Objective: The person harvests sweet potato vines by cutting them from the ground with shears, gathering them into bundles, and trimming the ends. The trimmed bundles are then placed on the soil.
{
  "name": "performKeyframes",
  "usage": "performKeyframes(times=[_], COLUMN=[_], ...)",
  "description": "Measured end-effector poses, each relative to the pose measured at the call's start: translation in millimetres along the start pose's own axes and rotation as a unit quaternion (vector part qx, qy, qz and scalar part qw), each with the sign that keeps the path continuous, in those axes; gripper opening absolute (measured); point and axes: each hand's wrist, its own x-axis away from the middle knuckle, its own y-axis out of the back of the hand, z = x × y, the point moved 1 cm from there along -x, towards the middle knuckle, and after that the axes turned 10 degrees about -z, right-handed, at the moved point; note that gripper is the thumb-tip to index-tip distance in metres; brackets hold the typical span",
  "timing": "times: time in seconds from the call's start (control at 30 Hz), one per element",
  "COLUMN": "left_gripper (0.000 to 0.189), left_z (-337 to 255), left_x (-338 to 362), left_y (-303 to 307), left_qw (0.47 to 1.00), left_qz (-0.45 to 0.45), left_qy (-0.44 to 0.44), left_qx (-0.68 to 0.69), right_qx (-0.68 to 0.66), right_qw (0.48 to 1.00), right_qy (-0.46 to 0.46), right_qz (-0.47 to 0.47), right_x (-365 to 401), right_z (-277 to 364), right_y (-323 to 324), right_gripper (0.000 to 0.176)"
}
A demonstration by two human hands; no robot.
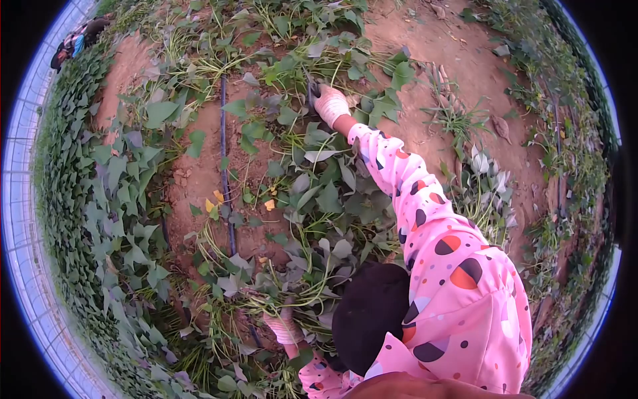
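A person in a pink sleeve (pixel 444 226) with big spots leans over a patch of leafy plants. The right hand (pixel 331 106) wears a pale glove and reaches far out, up among the green vines (pixel 332 193). A dark thing (pixel 311 93) is right at its fingers. It is too small and too hidden to tell what it is. The fingers look bent, but I cannot tell if they are squeezed tight on it.

The left hand (pixel 284 328) is down low, close to the person's body, and wears a pale glove too. It is in the vines, touching long thin stems (pixel 312 292). Leaves hide part of its fingers, so I cannot tell if they are closed on the stems or loose. The two hands are well apart, with lots of vines between them.

The vines lie in a messy heap over the brown dirt (pixel 399 33). A thin black hose (pixel 224 146) runs along the ground, to the left of the right hand. A small yellow leaf (pixel 269 205) lies near the hose. To the right of the right hand there is a clump of grass (pixel 458 123) on the dirt. Far off at the top left, another person (pixel 83 40) is beside the plants.
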Motion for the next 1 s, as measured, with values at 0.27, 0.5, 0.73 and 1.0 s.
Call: performKeyframes(times=[0.27,0.5,0.73,1.0], left_gripper=[0.047,0.052,0.075,0.076], left_z=[21.0,17.9,-4.4,-5.7], left_x=[-6.9,-0.7,-3.0,-6.8], left_y=[0.8,13.9,-12.6,-22.7], left_qw=[0.998,0.998,0.988,0.993], left_qz=[-0.009,0.005,0.092,0.109], left_qy=[-0.059,-0.034,-0.03,-0.045], left_qx=[-0.03,-0.045,0.122,-0.009], right_qx=[0.167,-0.06,-0.331,-0.438], right_qw=[0.98,0.988,0.83,0.74], right_qy=[-0.031,0.069,0.2,0.058], right_qz=[0.103,0.125,0.401,0.507], right_x=[-39.0,57.6,187.2,187.5], right_z=[-11.2,-27.7,124.8,139.5], right_y=[5.5,49.7,184.5,154.1], right_gripper=[0.026,0.034,0.026,0.031])
